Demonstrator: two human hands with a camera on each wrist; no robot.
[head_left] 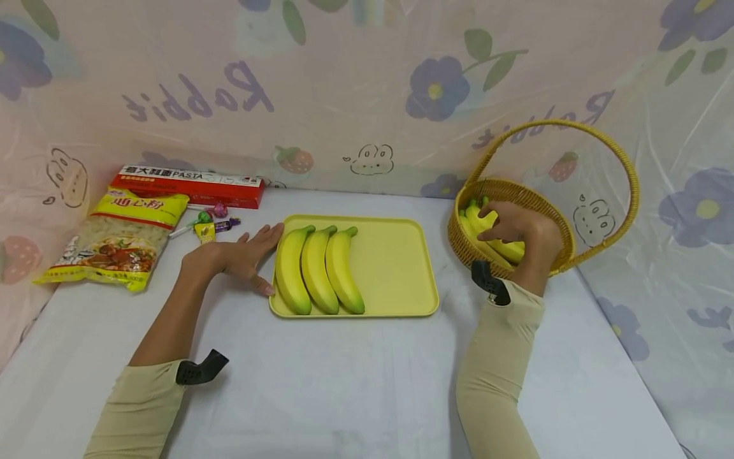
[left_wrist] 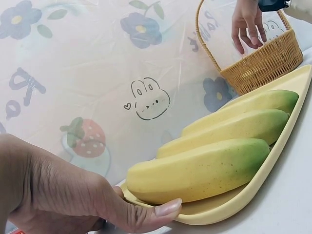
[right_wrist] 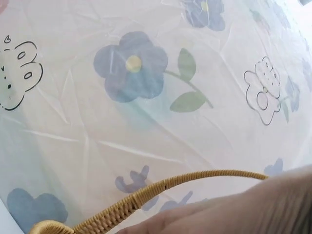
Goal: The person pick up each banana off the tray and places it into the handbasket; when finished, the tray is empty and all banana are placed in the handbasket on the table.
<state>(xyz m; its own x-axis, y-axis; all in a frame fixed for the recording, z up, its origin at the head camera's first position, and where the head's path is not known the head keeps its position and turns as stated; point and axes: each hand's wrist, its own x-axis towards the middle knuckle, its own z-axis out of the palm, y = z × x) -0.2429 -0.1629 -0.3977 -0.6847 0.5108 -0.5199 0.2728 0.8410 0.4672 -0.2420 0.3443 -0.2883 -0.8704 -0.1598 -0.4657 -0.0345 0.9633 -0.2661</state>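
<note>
Three yellow bananas with green tips (head_left: 318, 271) lie side by side on the left half of a yellow tray (head_left: 398, 268). My left hand (head_left: 243, 258) rests at the tray's left edge, fingers spread and straight; in the left wrist view its thumb (left_wrist: 168, 208) touches the rim. My right hand (head_left: 518, 226) reaches into a wicker basket (head_left: 455, 245) from above, over more bananas (head_left: 473, 223). In the left wrist view, the right hand's fingers (left_wrist: 251, 36) hang loosely apart, pointing down. The basket hides whether they touch a banana.
Left of the tray lie a pasta bag (head_left: 117, 239), a red and white pasta box (head_left: 195, 185) and several wrapped candies (head_left: 205, 229). The basket's tall handle (head_left: 631, 191) arches up to the right of my right hand. A patterned curtain (head_left: 344, 95) hangs behind the white table.
</note>
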